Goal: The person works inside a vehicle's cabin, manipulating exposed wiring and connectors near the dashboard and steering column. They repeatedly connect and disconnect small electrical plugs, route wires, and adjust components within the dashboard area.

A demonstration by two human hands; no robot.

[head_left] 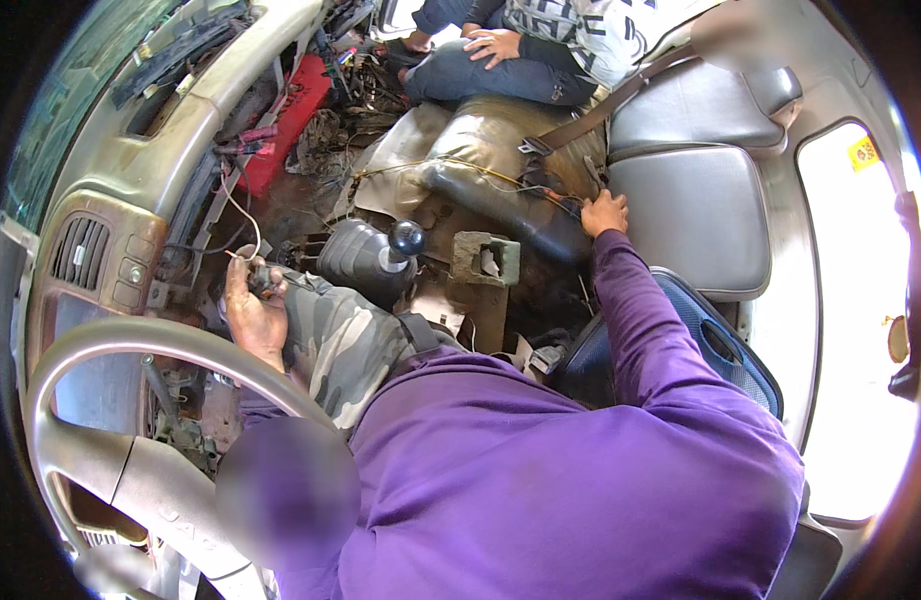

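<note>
My left hand (255,312) is by the open dashboard, left of the gear lever (405,240). Its fingers are curled around a small dark object (268,282) whose kind I cannot make out. A thin white wire (250,215) runs from the dashboard down to these fingertips. My right arm stretches out to the far seat. There my right hand (605,214) is closed on a slim dark tool (595,175), perhaps pliers, partly hidden by the fingers. Beside it, yellow and orange wires (490,172) lie across the worn, covered hump (490,130) between the seats.
A steering wheel (70,360) stands at the lower left. Loose wiring (345,120) and a red panel (290,125) show in the stripped dashboard. Another person (540,50) sits at the far side, one hand on a knee. A grey seat (690,215) and a seat belt (620,100) are at right.
</note>
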